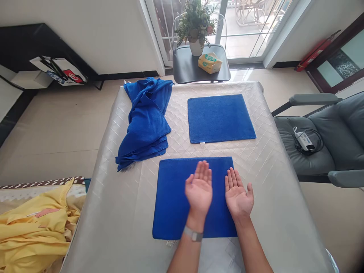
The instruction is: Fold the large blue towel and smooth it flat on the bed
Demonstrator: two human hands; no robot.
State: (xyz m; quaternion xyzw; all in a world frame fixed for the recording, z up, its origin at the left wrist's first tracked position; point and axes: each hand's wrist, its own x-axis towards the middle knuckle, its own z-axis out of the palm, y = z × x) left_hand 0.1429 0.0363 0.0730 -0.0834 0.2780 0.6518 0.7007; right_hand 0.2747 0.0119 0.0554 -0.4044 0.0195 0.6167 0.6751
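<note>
A blue towel [173, 197] lies flat on the table near me, a white tag showing at its lower edge. Above its middle is my left hand [199, 189], palm up with fingers stretched out and nothing in it; a watch circles that wrist. Over the towel's right edge, my right hand [239, 197] is also palm up, fingers extended, holding nothing. Whether either hand touches the cloth I cannot tell. Farther back lies a second flat blue towel [221, 118], smaller in view. At the far left, several blue towels [149, 117] form a loose, rumpled heap.
A pale quilted cover [125, 212] drapes the table. Behind it, a chair [182, 68] carries a potted plant [196, 45] and a yellow tissue pack [209, 63]. On the right, a grey armchair [321, 151] holds a white device with a cable. Yellow cloth [36, 227] lies at lower left.
</note>
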